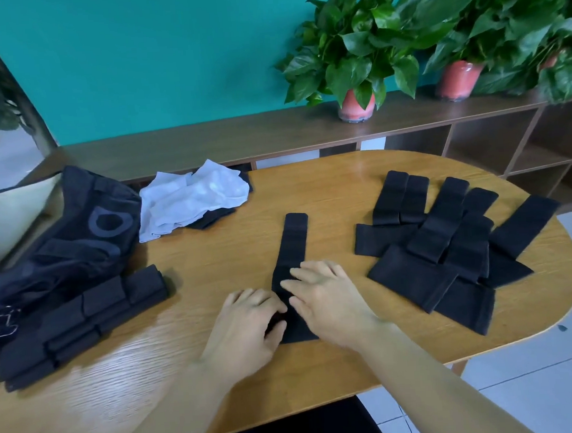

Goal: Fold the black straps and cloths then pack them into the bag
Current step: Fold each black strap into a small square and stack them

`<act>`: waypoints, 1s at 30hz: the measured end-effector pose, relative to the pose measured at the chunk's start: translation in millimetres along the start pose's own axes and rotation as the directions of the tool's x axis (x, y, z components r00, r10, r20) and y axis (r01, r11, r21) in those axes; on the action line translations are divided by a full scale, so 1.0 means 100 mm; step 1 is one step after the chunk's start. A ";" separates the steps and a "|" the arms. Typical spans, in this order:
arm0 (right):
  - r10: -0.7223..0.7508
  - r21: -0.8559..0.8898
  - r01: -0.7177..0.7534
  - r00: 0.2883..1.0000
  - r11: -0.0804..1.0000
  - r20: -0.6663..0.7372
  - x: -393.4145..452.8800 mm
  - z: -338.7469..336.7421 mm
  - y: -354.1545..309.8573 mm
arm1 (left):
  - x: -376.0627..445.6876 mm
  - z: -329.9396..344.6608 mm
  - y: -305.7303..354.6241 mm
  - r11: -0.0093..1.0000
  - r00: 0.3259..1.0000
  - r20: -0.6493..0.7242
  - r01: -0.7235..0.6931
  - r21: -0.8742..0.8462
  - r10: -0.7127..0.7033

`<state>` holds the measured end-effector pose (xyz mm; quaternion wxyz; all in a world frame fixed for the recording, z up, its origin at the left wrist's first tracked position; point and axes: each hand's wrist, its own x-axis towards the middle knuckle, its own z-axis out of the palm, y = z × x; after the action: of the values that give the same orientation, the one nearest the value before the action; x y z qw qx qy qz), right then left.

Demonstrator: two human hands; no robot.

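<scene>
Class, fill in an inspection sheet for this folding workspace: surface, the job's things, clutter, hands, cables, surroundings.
Surface: oval wooden table, bare wood in the middle.
Job's things: one black strap lies lengthwise at centre; unfolded straps overlap on the right; folded straps are stacked on the left beside the black bag.
Clutter: crumpled white cloth lies over a dark piece at the far left.
Hands: left hand and right hand both on the centre strap's near end; grip unclear.
Cables: nothing seen.
Surroundings: teal wall, wooden shelf, potted plants.
</scene>
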<state>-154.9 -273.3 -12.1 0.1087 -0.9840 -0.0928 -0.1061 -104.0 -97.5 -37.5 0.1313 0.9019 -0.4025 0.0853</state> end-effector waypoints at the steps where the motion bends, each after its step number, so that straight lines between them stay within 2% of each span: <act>1: 0.025 -0.002 -0.025 0.996 1.000 0.084 0.04 0.02 0.02 | -0.01 0.01 -0.01 1.000 1.000 -0.002 0.008 -0.021 -0.008; 4: 0.122 -0.042 -0.116 0.972 0.992 0.200 0.19 0.05 0.13 | -0.02 0.01 -0.03 0.998 0.999 -0.038 0.011 -0.060 -0.013; 10: 0.190 -0.144 -0.156 0.946 0.977 0.262 0.62 0.16 0.25 | -0.04 0.10 -0.07 0.991 0.997 -0.075 0.021 -0.134 -0.031; 16: 0.242 -0.278 -0.162 0.928 0.947 0.283 1.02 0.23 0.35 | -0.01 0.12 -0.09 0.992 0.996 -0.072 0.048 -0.117 -0.057; 21: 0.240 -0.204 -0.182 0.919 0.962 0.312 1.13 0.20 0.38 | -0.01 0.10 -0.12 0.993 0.997 -0.041 0.064 -0.099 -0.068; 24: 0.204 -0.055 -0.196 0.954 0.979 0.219 1.05 0.05 0.34 | -0.03 0.06 -0.18 0.987 0.995 -0.088 0.030 -0.155 -0.044; 27: 0.108 0.085 -0.109 0.994 0.990 0.015 0.79 -0.09 0.31 | -0.07 -0.04 -0.31 0.980 0.993 -0.119 -0.006 -0.199 -0.019; 30: 0.027 0.155 -0.008 0.992 0.988 -0.124 0.33 -0.17 0.22 | -0.09 -0.16 -0.39 0.990 0.998 0.020 -0.049 -0.134 0.052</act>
<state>-121.6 -292.6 7.3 0.1912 -0.9648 -0.0850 -0.1592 -81.6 -61.3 -31.4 0.1846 0.8816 -0.4314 0.0511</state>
